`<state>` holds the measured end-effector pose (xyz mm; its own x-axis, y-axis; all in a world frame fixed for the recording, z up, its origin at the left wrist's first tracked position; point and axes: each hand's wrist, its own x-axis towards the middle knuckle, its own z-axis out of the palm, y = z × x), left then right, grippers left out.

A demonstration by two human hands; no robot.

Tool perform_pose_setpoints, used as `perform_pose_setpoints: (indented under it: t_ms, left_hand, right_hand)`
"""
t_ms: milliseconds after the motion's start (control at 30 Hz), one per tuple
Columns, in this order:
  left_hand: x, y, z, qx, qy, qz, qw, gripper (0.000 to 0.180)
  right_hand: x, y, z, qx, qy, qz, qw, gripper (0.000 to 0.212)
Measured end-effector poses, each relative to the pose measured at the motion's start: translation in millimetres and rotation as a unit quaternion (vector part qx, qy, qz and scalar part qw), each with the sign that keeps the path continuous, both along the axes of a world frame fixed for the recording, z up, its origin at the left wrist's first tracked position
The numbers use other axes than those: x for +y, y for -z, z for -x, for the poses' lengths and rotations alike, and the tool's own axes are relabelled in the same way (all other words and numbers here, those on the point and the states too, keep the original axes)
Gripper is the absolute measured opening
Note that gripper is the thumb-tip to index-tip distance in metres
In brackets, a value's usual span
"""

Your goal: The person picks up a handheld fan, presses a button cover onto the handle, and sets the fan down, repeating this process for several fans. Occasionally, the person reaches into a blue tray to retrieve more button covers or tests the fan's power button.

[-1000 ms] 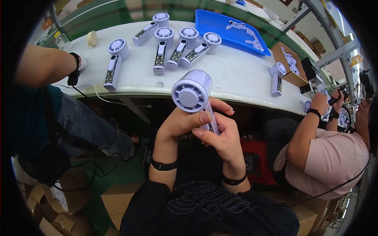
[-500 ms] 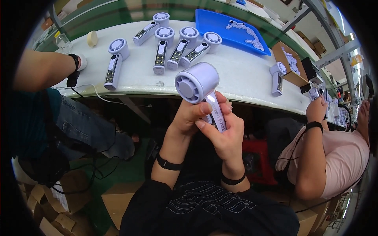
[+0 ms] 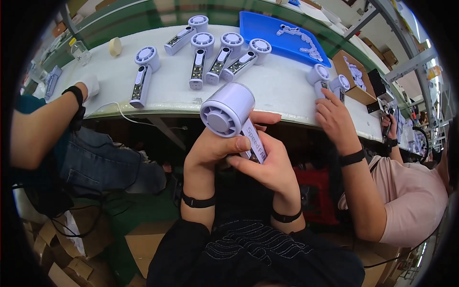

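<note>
Clasping together in the head view, left hand point(image 3: 215, 147) and right hand point(image 3: 268, 165) hold the lilac handheld fan point(image 3: 235, 115) just off the white table's point(image 3: 287, 92) near side, handle point(image 3: 254, 142) slanting near-right into the right hand, round head far-left!

Factory assembly workshop, lavender fans point(image 3: 202, 39) with exposed circuitry point(image 3: 196, 69) on a white bench point(image 3: 177, 88) beyond the hands point(image 3: 271, 165), blue parts tray point(image 3: 260, 31) farther out, co-workers point(image 3: 413, 201) either side, cardboard boxes point(image 3: 147, 246) below left, seemingly more workstations point(image 3: 409, 136) far right.
</note>
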<state>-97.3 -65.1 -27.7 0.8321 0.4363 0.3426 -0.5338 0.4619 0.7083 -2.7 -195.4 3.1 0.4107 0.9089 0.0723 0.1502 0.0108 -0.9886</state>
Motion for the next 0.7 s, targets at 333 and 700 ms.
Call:
perform_pose_setpoints:
  t_ms: [333, 700]
  left_hand:
    - [1.0, 14.0, -9.2, 0.008, 0.003, -0.085, 0.996, 0.053]
    - [5.6, 18.7, -12.5, -0.007, 0.081, 0.009, 0.997, 0.036]
  right_hand:
    - [4.2, 2.6, -7.7, -0.030, -0.048, 0.034, 0.998, 0.055]
    - [3.0, 4.6, -2.8, -0.024, -0.018, 0.061, 0.998, 0.046]
